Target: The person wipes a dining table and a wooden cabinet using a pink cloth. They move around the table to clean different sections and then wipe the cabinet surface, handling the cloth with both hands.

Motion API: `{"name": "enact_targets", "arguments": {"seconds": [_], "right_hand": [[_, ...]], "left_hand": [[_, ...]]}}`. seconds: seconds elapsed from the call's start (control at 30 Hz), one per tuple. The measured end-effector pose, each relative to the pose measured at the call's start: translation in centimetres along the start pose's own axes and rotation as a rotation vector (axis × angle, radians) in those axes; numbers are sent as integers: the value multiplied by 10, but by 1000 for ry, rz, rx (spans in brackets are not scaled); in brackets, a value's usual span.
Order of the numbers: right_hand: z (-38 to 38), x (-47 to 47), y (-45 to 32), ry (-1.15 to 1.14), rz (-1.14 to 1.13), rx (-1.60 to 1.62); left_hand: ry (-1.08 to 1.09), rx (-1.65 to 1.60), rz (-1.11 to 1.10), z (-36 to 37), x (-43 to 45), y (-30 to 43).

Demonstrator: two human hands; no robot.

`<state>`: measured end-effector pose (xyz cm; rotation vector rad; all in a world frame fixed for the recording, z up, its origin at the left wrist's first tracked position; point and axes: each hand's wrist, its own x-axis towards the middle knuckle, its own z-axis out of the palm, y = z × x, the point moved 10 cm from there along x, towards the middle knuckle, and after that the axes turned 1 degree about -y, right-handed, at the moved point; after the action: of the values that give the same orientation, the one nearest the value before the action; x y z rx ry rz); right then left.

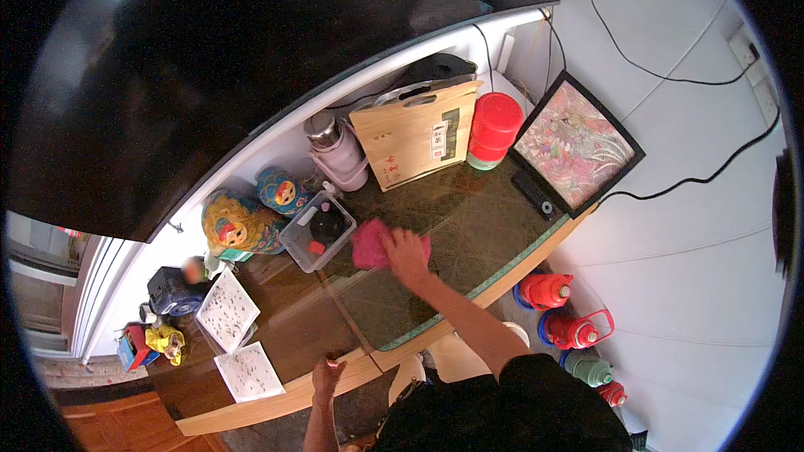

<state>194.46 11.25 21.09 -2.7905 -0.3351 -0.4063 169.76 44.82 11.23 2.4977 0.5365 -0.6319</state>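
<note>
My right hand (407, 256) is on a bright pink cloth (370, 245), which lies bunched on the glass-topped part of a wooden table (477, 226). The cloth shows on both sides of the fingers. Just left of it stands a clear plastic box (295, 243) with a dark round item and a small red piece inside. My left hand (328, 374) is at the table's front wooden edge (358, 371), thumb out to the side. Its fingers are partly hidden, and no object shows in it.
Behind the cloth stand a pink tumbler (339, 154), a brown paper bag (421, 135) and a red-lidded container (495, 129). A framed picture (575, 144) leans right, by a black device (537, 194). Nesting dolls (242, 226) and white trays (250, 371) stand left; red thermos flasks (546, 290) below right.
</note>
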Motion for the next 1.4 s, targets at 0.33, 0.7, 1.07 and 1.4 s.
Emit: {"name": "enact_targets", "arguments": {"seconds": [0.33, 0.7, 1.07, 1.4], "right_hand": [[-47, 19, 174, 13, 415, -249], [-17, -63, -69, -181, -228, 246], [-68, -63, 152, -28, 388, -137], [-22, -115, -45, -301, -157, 263]], "left_hand": [[-78, 251, -32, -2, 14, 34], [-154, 348, -127, -4, 14, 36], [-153, 326, -112, -17, 3, 65], [-15, 270, -14, -19, 2, 59]]}}
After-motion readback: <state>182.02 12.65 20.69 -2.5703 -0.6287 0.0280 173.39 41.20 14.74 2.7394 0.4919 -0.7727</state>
